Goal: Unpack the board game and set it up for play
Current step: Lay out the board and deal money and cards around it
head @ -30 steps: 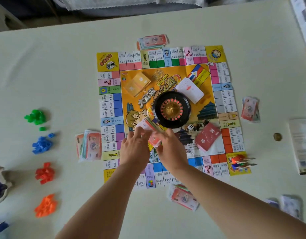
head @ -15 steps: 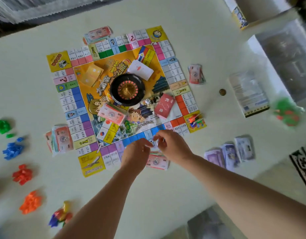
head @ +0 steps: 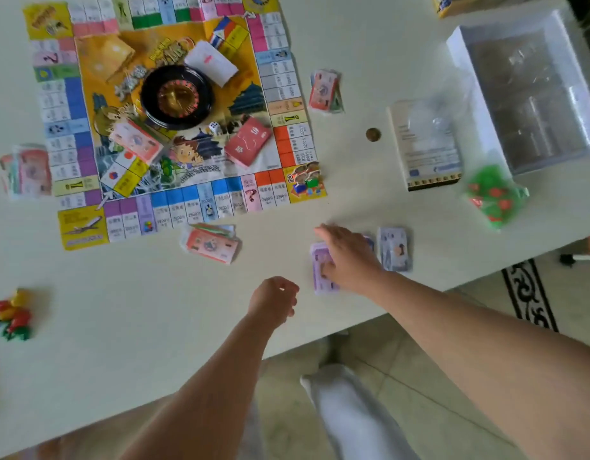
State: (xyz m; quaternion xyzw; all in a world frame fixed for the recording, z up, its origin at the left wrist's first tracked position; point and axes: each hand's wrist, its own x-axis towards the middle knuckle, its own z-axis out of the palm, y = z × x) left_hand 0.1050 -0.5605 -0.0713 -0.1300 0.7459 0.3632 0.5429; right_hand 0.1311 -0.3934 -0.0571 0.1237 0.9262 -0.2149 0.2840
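Head view looked down on a pale table (head: 104, 327) with the game mostly laid out. At far left lay a heap of mixed coloured pieces (head: 9, 315) near the table edge, and above it a money stack (head: 26, 172) just beside the board's left edge, likely one player's share. The board (head: 174, 107) sat flat, with a roulette wheel (head: 176, 97) at its centre, a white die (head: 214, 127) touching the wheel's rim side, a red card deck (head: 249, 141) to its right and a white deck (head: 212, 63) above. More money (head: 210, 244) lay just below the board's bottom edge, another stack (head: 325, 91) off its right edge, so each side seemed to have its bank.

The left hand (head: 273, 300) hovered over bare table, fingers loosely curled, holding nothing visible. The right hand (head: 348, 257) lay flat on a purple card pile (head: 322, 270), fingers spread over it; whether it pinched any card could not be told. A second pile (head: 395, 249) lay just beside it. Further right were a coin (head: 373, 134), a leaflet (head: 429, 147), a green bag (head: 494, 195) and the open box (head: 532, 94), emptied and pushed aside.
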